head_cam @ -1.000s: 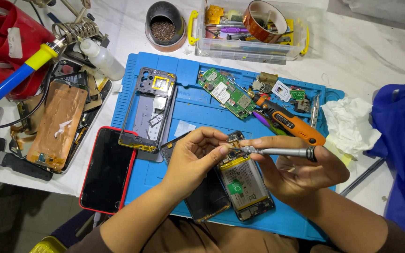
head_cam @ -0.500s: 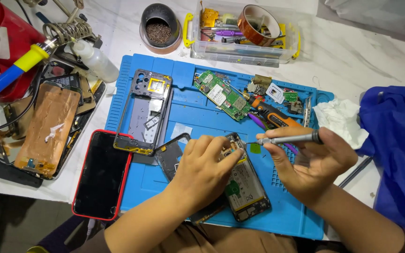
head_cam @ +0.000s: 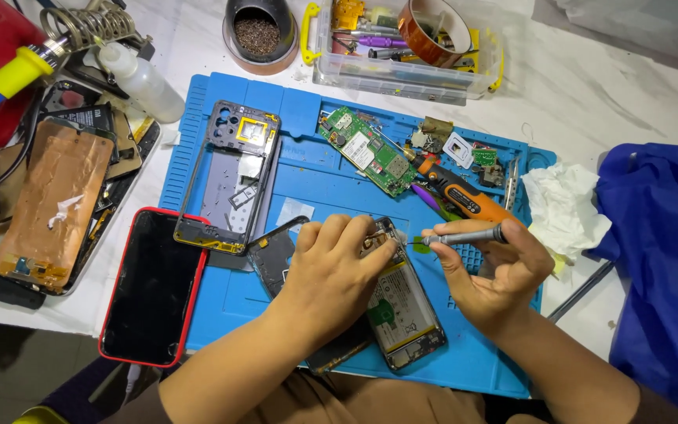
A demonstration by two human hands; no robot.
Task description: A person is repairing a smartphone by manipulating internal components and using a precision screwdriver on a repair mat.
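Note:
An opened phone (head_cam: 403, 314) with its battery showing lies on the blue repair mat (head_cam: 315, 188). My left hand (head_cam: 331, 275) presses down on its upper end, fingers curled over the frame. My right hand (head_cam: 496, 275) grips a slim metal screwdriver (head_cam: 464, 235), its tip pointing left at the phone's top right corner beside a small green part (head_cam: 420, 245). A dark back cover piece (head_cam: 272, 255) lies partly under my left hand.
A phone mid-frame (head_cam: 233, 177), a green circuit board (head_cam: 366, 151) and an orange electric screwdriver (head_cam: 464, 196) lie on the mat. A red-cased phone (head_cam: 154, 286) sits left of it. Parts box (head_cam: 402, 43), white tissue (head_cam: 563, 204) and blue cloth (head_cam: 657, 259) stand around.
My right hand drew the screwdriver a little back to the right from the phone, then held. My left hand slid down flat over the phone's top end.

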